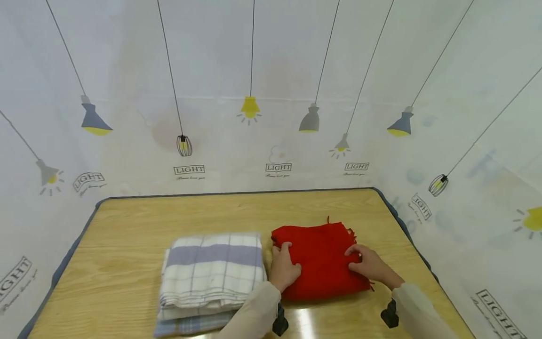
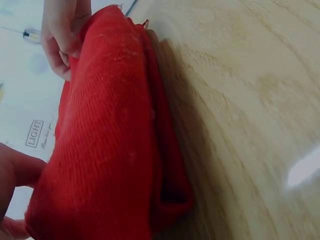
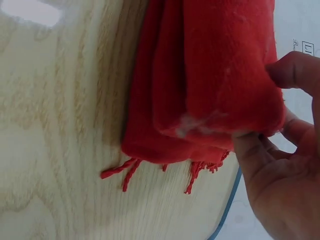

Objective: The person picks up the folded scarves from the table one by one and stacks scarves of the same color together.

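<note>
A folded red scarf (image 1: 319, 263) with twisted fringe lies on the right half of the table, in several layers. My left hand (image 1: 284, 268) grips its left edge; in the left wrist view the fingers (image 2: 22, 170) come over the scarf's end at the lower left. At the right edge, my right hand (image 1: 372, 265) pinches the upper layers, thumb on top and fingers underneath, as the right wrist view shows. The fringe (image 3: 200, 170) sticks out beneath those layers. Part of the left hand is hidden beyond the cloth.
Left of the scarf, a folded white checked cloth (image 1: 220, 273) with a blue-grey band rests on a blue plaid cloth (image 1: 203, 325). A tan fuzzy strip (image 1: 267, 256) shows between the piles. The wooden table (image 1: 114, 263) has a dark edge against a printed white curtain (image 1: 211, 117).
</note>
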A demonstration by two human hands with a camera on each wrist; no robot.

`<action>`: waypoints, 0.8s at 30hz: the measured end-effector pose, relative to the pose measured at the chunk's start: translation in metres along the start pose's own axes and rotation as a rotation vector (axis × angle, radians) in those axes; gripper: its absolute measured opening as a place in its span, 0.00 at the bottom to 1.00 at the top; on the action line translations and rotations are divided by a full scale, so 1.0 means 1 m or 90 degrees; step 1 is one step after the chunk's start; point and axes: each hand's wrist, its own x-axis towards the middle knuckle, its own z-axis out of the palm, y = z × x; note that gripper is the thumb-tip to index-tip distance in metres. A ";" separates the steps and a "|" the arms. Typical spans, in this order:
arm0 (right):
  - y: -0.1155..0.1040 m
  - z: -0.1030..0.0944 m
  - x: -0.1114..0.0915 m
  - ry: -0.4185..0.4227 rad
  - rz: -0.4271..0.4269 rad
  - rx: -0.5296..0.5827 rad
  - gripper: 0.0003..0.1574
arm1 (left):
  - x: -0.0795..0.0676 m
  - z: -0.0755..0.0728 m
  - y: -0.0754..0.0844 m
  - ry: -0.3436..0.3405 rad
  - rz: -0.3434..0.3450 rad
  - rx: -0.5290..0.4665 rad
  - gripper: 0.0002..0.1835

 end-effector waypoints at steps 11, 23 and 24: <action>-0.013 -0.015 0.025 -0.072 -0.039 -0.038 0.07 | 0.006 -0.008 0.003 -0.022 -0.027 0.001 0.29; -0.044 -0.043 0.076 -0.020 -0.041 -0.153 0.18 | 0.035 -0.073 0.045 -0.085 -0.027 -0.076 0.30; -0.050 -0.045 0.083 -0.018 -0.049 -0.157 0.20 | 0.039 -0.081 0.049 -0.078 -0.018 -0.096 0.30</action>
